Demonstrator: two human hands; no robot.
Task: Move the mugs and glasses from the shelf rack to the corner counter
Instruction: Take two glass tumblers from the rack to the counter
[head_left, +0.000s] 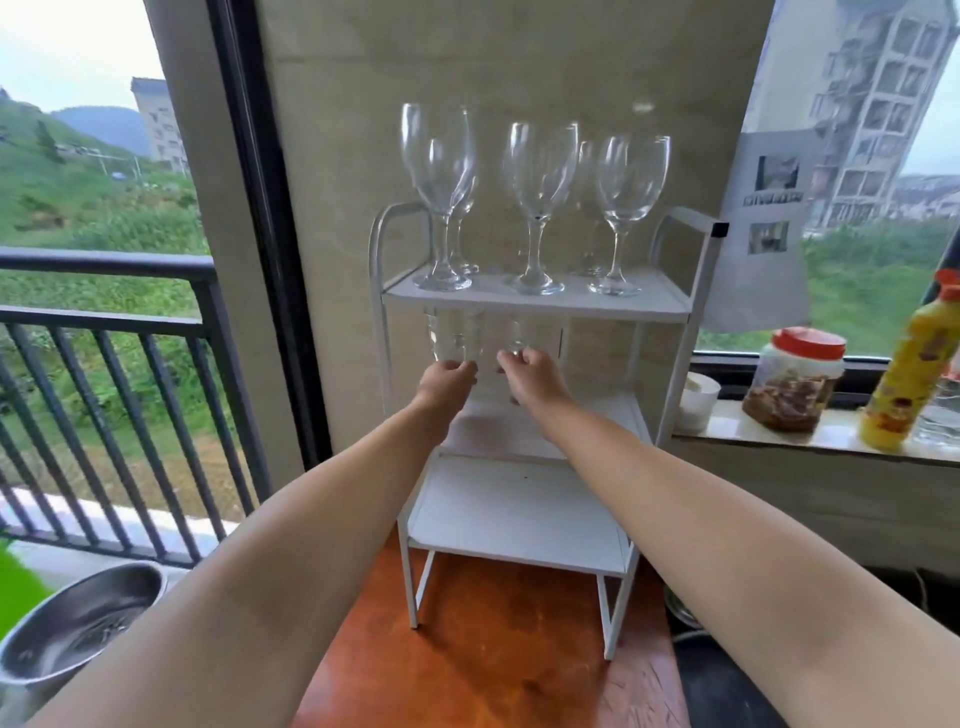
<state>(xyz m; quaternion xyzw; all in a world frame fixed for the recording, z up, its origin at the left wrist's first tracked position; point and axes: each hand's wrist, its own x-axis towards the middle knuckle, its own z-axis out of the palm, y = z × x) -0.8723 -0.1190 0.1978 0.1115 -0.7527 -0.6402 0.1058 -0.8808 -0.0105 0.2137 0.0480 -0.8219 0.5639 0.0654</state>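
Both hands reach into the rack's (535, 306) middle shelf, the left hand (445, 378) gripping a clear tumbler (453, 338) and the right hand (530, 375) another small glass (514, 338): light, slippery, breakable, best held round the body.

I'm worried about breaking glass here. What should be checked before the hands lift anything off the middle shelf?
1. Left hand has a firm hold on the clear glass: ok, fingers curl round its base.
2. Right hand holds the small glass: cannot tell, the picture is blurred there.
3. Room under the top shelf to draw the glasses out: cannot tell.
4. Wine glasses above stand upright and steady: ok, all upright.
5. White rack sits flat on the wooden table: ok.
6. Corner counter free to receive them: cannot tell, not identifiable in view.
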